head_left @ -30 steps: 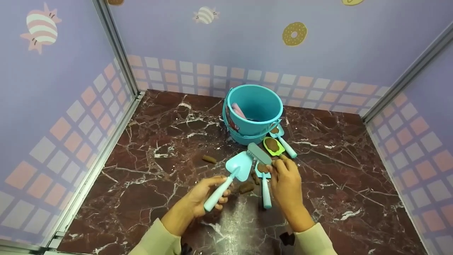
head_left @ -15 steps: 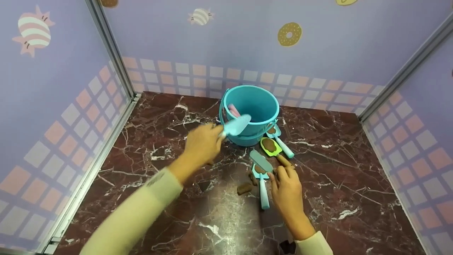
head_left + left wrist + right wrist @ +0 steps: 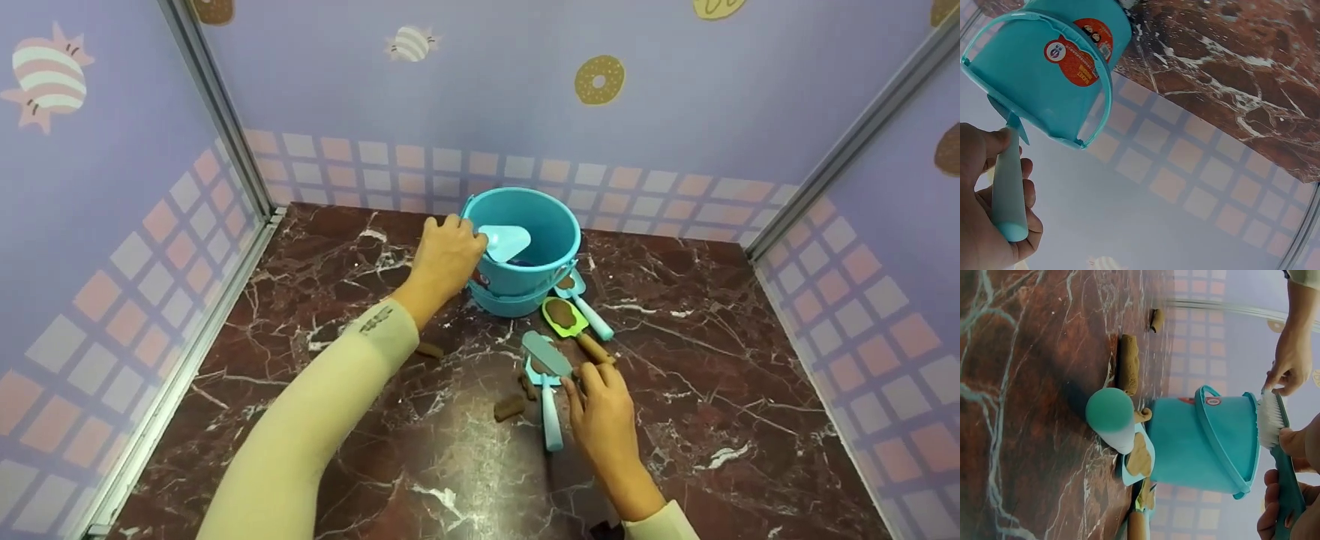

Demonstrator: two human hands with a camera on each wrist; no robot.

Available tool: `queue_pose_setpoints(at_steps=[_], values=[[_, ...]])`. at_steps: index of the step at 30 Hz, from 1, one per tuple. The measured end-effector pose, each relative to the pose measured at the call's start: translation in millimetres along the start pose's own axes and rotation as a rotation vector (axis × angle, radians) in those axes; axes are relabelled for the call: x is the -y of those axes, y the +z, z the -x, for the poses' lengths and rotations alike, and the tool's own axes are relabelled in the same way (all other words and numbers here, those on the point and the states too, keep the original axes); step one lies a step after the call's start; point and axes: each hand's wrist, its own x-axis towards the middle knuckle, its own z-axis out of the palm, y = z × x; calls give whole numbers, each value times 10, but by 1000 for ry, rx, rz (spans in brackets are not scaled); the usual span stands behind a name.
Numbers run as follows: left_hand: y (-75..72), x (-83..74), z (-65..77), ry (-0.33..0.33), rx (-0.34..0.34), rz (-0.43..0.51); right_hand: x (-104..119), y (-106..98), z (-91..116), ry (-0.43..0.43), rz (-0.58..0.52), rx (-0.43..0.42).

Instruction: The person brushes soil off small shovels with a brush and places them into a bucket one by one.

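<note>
My left hand (image 3: 448, 255) grips a light blue trowel (image 3: 508, 241) at the near left rim of the blue bucket (image 3: 504, 283); the blade is over the opening. In the left wrist view the fingers wrap the trowel's pale handle (image 3: 1009, 191). My right hand (image 3: 606, 416) holds a grey-green brush (image 3: 546, 354), bristles hidden from above but white in the right wrist view. Below the brush lies a small light blue shovel (image 3: 551, 416), with brown clay (image 3: 1139, 458) on its blade.
A green shovel (image 3: 574, 330) and another light blue shovel (image 3: 596, 319), both bearing brown clay, lie right of the bucket. Brown clay pieces (image 3: 510, 408) lie near the middle, and one more clay piece (image 3: 430, 350) shows by the left sleeve. Patterned walls (image 3: 337, 157) enclose the marbled surface.
My left hand has carried the trowel from the front middle forward to the bucket's rim. The right hand keeps its hold on the brush, almost in place. A pink item in the bucket is now hidden.
</note>
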Motion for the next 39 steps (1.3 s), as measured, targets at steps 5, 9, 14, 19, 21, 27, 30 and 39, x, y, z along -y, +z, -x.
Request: queue_pose_setpoints(at_steps=[5, 9, 14, 19, 21, 27, 30, 39], values=[[8, -88, -233, 32, 133, -9, -45, 3, 40, 15, 4, -8], [0, -161, -381, 64, 180, -38, -76, 0, 44, 20, 12, -25], [1, -224, -459, 91, 225, -51, -86, -11, 62, 10, 19, -32], [27, -253, -490, 103, 245, -30, -102, -13, 76, -12, 17, -45], [39, -252, -496, 104, 241, -27, -108, -16, 77, -18, 15, -48], [62, -257, -508, 100, 243, -8, -123, -32, 83, -23, 18, -49], [66, -274, -508, 90, 255, 23, -131, -39, 89, -29, 31, -53], [69, -293, -493, 76, 267, 60, -136, -78, 111, -21, 33, -44]])
